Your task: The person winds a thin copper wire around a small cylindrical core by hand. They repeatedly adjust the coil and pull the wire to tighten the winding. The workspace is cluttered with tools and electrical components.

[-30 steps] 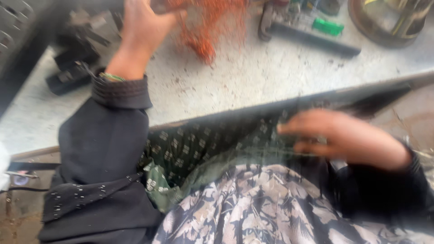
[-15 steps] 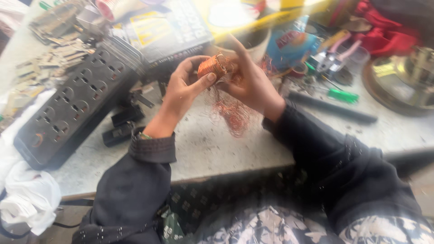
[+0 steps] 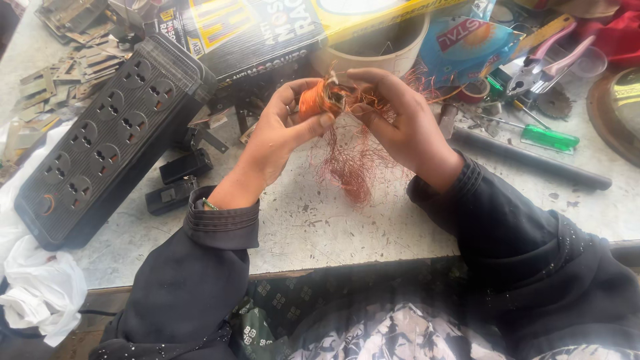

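Note:
My left hand [image 3: 280,133] grips a small coil of thin copper wire [image 3: 319,99] between thumb and fingers, held above the worktable [image 3: 320,220]. Opposite it, my right hand [image 3: 400,123] pinches the same coil from the right side. A loose tangle of fine reddish copper strands [image 3: 350,167] hangs from the coil down to the table surface between my wrists. Both dark sleeves reach in from the bottom of the head view.
A black multi-socket power strip [image 3: 107,140] lies at the left, with small black parts [image 3: 177,180] beside it. Behind the hands stand a printed cardboard box [image 3: 267,30] and a white cup [image 3: 380,50]. Pink-handled pliers [image 3: 547,60], a green screwdriver [image 3: 543,137] and a dark rod [image 3: 533,160] lie right.
A second ago my right hand was in my lap and the left reached up alone. Both hands now hold the coil together, and the view has steadied and moved closer.

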